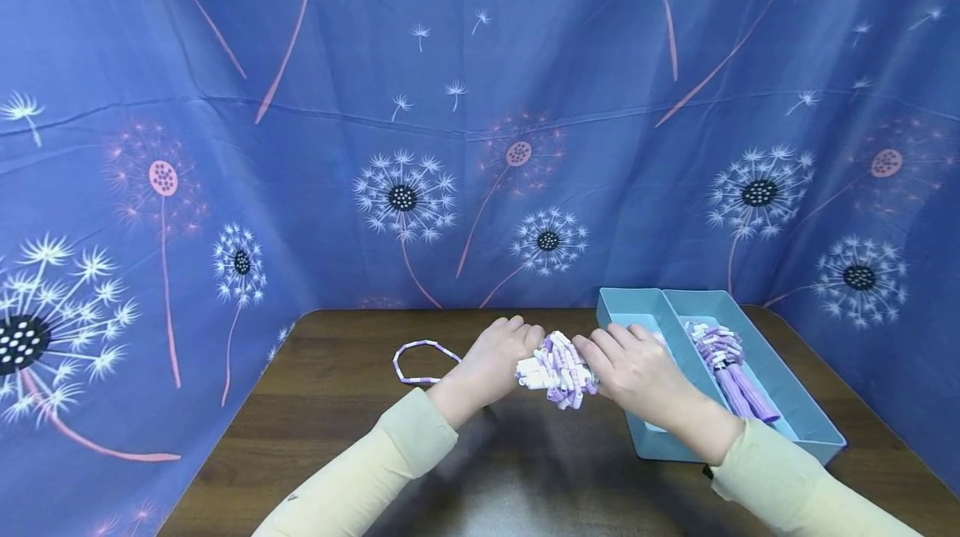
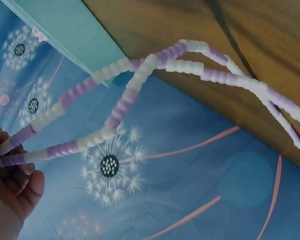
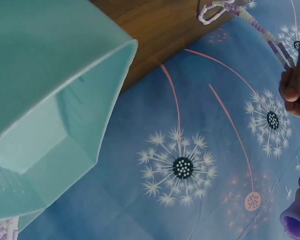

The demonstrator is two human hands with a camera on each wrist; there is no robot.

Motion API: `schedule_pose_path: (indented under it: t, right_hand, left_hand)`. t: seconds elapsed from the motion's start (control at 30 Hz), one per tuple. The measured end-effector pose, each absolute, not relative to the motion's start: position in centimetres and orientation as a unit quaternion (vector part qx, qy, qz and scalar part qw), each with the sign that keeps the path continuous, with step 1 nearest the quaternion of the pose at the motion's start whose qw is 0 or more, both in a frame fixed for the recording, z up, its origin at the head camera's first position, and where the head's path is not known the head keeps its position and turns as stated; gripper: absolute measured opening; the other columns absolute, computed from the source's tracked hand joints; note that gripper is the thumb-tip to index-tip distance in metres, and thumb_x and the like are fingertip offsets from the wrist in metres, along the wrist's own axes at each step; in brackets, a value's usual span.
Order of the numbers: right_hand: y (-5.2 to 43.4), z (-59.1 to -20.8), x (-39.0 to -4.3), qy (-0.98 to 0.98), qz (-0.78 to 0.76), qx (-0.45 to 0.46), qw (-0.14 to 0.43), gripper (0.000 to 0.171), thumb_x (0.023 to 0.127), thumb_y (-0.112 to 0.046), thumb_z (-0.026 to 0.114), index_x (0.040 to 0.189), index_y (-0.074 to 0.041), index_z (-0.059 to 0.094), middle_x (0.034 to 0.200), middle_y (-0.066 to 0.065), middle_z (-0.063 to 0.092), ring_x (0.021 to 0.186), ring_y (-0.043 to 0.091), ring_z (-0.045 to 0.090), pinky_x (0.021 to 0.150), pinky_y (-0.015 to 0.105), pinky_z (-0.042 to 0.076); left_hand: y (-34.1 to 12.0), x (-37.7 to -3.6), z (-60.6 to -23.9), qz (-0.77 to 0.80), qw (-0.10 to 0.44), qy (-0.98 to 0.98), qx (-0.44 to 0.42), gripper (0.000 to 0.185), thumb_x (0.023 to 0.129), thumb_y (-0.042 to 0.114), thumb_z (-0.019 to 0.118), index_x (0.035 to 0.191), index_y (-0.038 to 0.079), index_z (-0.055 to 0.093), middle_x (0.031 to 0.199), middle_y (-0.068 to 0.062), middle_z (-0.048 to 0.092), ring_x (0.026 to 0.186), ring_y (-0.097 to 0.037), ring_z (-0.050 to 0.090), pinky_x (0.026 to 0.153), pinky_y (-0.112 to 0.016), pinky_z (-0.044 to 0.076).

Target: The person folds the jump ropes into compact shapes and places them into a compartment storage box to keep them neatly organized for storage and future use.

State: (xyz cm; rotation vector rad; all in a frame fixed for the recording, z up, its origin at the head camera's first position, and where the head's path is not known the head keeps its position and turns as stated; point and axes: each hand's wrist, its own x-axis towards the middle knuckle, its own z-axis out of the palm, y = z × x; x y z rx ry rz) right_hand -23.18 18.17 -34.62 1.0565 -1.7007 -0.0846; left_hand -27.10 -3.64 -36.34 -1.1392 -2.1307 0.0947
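Note:
Over the table, my left hand (image 1: 498,355) pinches a white and purple beaded jump rope (image 2: 122,102) between thumb and fingers. Two strands run from that grip in the left wrist view, crossing each other, and a loop of the rope hangs left of the hand in the head view. A bunched coil (image 1: 558,372) of the same beads sits between my hands. My right hand (image 1: 639,374) grips the rope's bundle on the other side. At the right wrist view's edge, a purple handle (image 3: 295,222) shows beside its fingers; most of that hand is out of frame there.
A teal two-compartment box (image 1: 787,353) stands at the table's right, under and beside my right forearm. Its right compartment holds another coiled beaded rope (image 1: 716,343) with purple handles (image 1: 746,391). Brown wooden table (image 1: 337,437); a blue dandelion-print cloth (image 1: 315,187) hangs behind it.

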Motion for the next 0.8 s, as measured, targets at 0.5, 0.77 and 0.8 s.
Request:
schedule_pose_path:
  t: [0.5, 0.77, 0.8]
  right_hand:
    - [18.5, -34.7, -23.6, -0.759, -0.002, 0.38, 0.529, 0.03, 0.084, -0.016, 0.044, 0.099, 0.003, 0.061, 0.078, 0.013, 0.058, 0.063, 0.029, 0.052, 0.049, 0.039, 0.036]
    - [19.0, -34.1, -24.0, -0.78, -0.012, 0.341, 0.524, 0.033, 0.071, -0.013, 0.064, 0.099, 0.005, 0.059, 0.073, 0.013, 0.056, 0.058, 0.029, 0.05, 0.044, 0.037, 0.032]
    - [19.2, -34.0, -24.0, -0.787, -0.016, 0.331, 0.52, 0.037, 0.067, -0.012, 0.069, 0.099, 0.005, 0.059, 0.073, 0.013, 0.056, 0.059, 0.03, 0.051, 0.044, 0.037, 0.033]
  left_hand:
    - [-2.0, -25.7, -38.4, 0.083, 0.391, -0.84, -0.367, 0.004, 0.086, 0.021, 0.065, 0.087, 0.018, 0.062, 0.072, 0.009, 0.056, 0.066, -0.009, 0.05, 0.053, -0.021, 0.039]
    - [-1.5, -24.6, -39.4, 0.143, 0.413, -0.822, -0.364, 0.009, 0.092, 0.016, 0.052, 0.086, 0.016, 0.059, 0.067, 0.008, 0.054, 0.063, -0.008, 0.047, 0.05, -0.02, 0.033]
    - [-1.5, -24.4, -39.4, 0.147, 0.407, -0.823, -0.369, 0.013, 0.095, 0.016, 0.046, 0.087, 0.016, 0.057, 0.067, 0.008, 0.053, 0.062, -0.007, 0.046, 0.05, -0.019, 0.031]
